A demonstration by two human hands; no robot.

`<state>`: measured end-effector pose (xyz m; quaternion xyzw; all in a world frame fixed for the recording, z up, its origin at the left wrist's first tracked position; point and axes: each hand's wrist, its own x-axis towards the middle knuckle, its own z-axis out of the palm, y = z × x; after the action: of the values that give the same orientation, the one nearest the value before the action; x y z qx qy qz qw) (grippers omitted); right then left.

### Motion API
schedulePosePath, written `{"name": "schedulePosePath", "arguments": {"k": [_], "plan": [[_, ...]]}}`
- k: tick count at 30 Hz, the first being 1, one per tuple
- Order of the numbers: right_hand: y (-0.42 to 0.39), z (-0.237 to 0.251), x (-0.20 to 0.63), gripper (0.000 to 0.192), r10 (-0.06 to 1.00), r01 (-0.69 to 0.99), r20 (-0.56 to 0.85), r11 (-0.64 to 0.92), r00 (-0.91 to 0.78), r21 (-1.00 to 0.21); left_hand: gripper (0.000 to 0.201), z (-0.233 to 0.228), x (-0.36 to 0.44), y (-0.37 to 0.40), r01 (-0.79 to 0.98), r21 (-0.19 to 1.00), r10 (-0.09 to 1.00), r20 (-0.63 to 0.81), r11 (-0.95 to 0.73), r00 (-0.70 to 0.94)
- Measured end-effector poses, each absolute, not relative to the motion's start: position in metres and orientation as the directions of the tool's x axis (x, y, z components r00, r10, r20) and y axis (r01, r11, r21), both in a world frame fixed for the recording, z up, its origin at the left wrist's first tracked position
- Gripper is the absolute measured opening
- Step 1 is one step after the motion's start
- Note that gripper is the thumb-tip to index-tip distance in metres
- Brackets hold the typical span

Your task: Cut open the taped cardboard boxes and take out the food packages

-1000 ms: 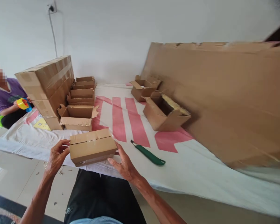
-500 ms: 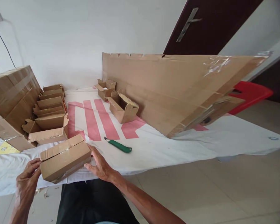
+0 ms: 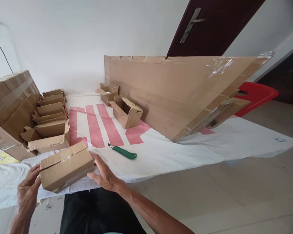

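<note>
A small closed cardboard box [image 3: 67, 169], its top flaps meeting in a narrow slit, is tilted at the table's front edge. My left hand [image 3: 28, 186] grips its left end, fingers against the side. At the right end, my right hand [image 3: 103, 172] holds the box between thumb and fingers. A green utility knife [image 3: 124, 152] with its blade tip showing lies on the cloth to the right of the box. Just behind the box stands an open cardboard box [image 3: 48, 138], first in a row of several open boxes.
A large cardboard carton [image 3: 12, 104] stands at the left. Two small open boxes, one nearer [image 3: 127, 112] and one farther [image 3: 107, 93], sit by a tall cardboard panel [image 3: 171, 87]. A red chair [image 3: 257, 96] is beyond the white-and-pink tablecloth [image 3: 161, 159].
The view has turned slightly, so the scene sits a little farther left. Both hands keep hold of the small box, which has hardly moved.
</note>
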<state>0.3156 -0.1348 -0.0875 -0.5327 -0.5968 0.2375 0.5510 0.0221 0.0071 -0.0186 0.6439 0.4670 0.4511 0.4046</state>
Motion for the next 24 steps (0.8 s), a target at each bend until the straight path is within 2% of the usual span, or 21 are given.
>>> {"name": "schedulePosePath", "arguments": {"k": [7, 9, 11, 13, 15, 19, 21, 24], "plan": [[-0.135, -0.087, 0.314, 0.093, 0.908, 0.363, 0.384, 0.306, 0.167, -0.88, 0.052, -0.011, 0.028, 0.016, 0.177, 0.957, 0.942, 0.171, -0.228, 0.29], [-0.136, -0.092, 0.322, 0.086, 0.902, 0.388, 0.41, 0.334, 0.132, -0.859, 0.055, -0.012, 0.028, 0.018, 0.172, 0.958, 0.941, 0.171, -0.228, 0.294], [-0.137, -0.101, 0.34, 0.071, 0.895, 0.477, 0.429, 0.328, 0.118, -0.815, 0.056, -0.013, 0.028, 0.018, 0.168, 0.961, 0.941, 0.163, -0.22, 0.298], [-0.142, -0.112, 0.368, 0.053, 0.887, 0.626, 0.43, 0.242, 0.167, -0.742, 0.055, -0.012, 0.028, 0.016, 0.158, 0.966, 0.938, 0.149, -0.206, 0.312], [-0.149, -0.125, 0.402, 0.043, 0.869, 0.761, 0.414, 0.071, 0.27, -0.645, 0.055, -0.012, 0.028, 0.013, 0.139, 0.97, 0.935, 0.144, -0.198, 0.325], [-0.166, -0.148, 0.465, 0.031, 0.891, 0.877, 0.284, -0.209, 0.354, -0.433, 0.057, -0.013, 0.028, 0.011, 0.118, 0.974, 0.932, 0.143, -0.191, 0.332], [-0.174, -0.157, 0.483, 0.03, 0.899, 0.887, 0.24, -0.259, 0.366, -0.383, 0.056, -0.015, 0.027, 0.01, 0.116, 0.974, 0.93, 0.145, -0.194, 0.339], [-0.18, -0.164, 0.493, 0.028, 0.914, 0.9, 0.215, -0.254, 0.343, -0.354, 0.052, -0.017, 0.026, 0.008, 0.099, 0.976, 0.924, 0.148, -0.194, 0.352]]}}
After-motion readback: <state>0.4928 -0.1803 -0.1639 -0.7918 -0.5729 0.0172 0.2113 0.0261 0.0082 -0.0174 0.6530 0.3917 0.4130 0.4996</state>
